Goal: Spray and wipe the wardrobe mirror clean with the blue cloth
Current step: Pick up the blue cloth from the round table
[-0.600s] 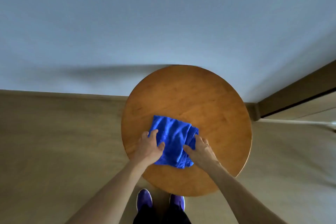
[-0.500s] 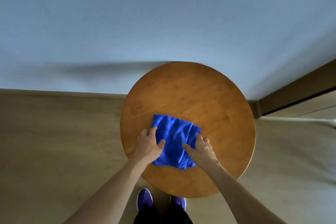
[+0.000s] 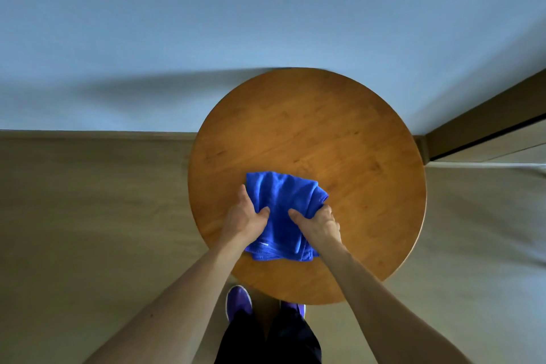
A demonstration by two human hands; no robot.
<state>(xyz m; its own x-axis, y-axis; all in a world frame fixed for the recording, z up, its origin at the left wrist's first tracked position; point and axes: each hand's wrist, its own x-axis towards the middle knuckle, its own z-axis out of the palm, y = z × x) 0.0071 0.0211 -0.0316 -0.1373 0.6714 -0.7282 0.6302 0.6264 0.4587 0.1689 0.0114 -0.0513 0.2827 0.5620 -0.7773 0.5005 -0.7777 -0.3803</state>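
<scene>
Folded blue cloth (image 3: 282,195) sits on the round wooden worktop (image 3: 339,133). Left hand (image 3: 245,220) grips its left edge, thumb on top. Right hand (image 3: 319,223) grips the right edge, fingers curled over the fold. Cloth bunches between the thumbs. Purple shoes (image 3: 238,301) sit nearer than the wrists.

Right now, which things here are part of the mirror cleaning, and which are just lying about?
For the job: cloth, gripped by left hand and right hand.
Just there: table under the cloth, shoes, floor, wall.
</scene>
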